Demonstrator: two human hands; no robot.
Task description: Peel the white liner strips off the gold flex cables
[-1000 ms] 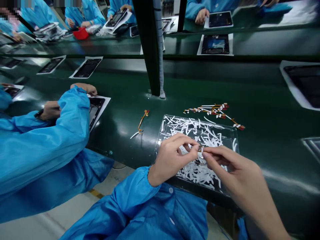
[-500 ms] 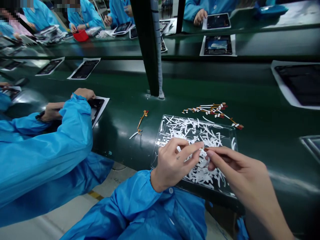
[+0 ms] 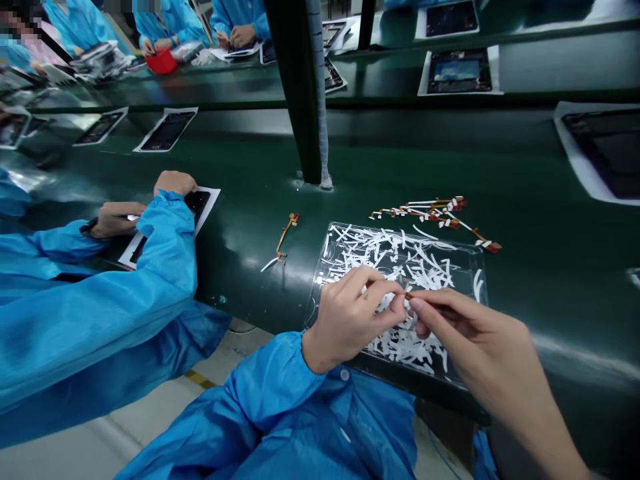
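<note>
Over a clear plastic tray [image 3: 320, 283] full of white paper-like strips [image 3: 373, 243], my two hands meet fingertip to fingertip. My right hand [image 3: 465, 333] pinches a small orange-brown flex cable [image 3: 409, 296], most of it hidden by the fingers. The thumb and forefinger of my left hand [image 3: 353, 313] are closed at the cable's other end; what they grip there is too small to make out. Behind the tray lies a bunch of similar flex cables [image 3: 440, 213] with white pieces on them. One single flex cable [image 3: 284, 239] rests to the tray's left.
A dark post [image 3: 300, 100] rises from the green bench [image 3: 240, 173]. At left a co-worker's blue sleeve [image 3: 165, 247] reaches over a device on white backing. Dark device panels [image 3: 167, 130] lie along the bench, one large panel [image 3: 607, 150] at right. Other people work across the bench.
My fingertips have drawn closer together around the flex cable, the left fingers curling in more. The view has shifted slightly. The co-worker's hands at left have moved a little over the device.
</note>
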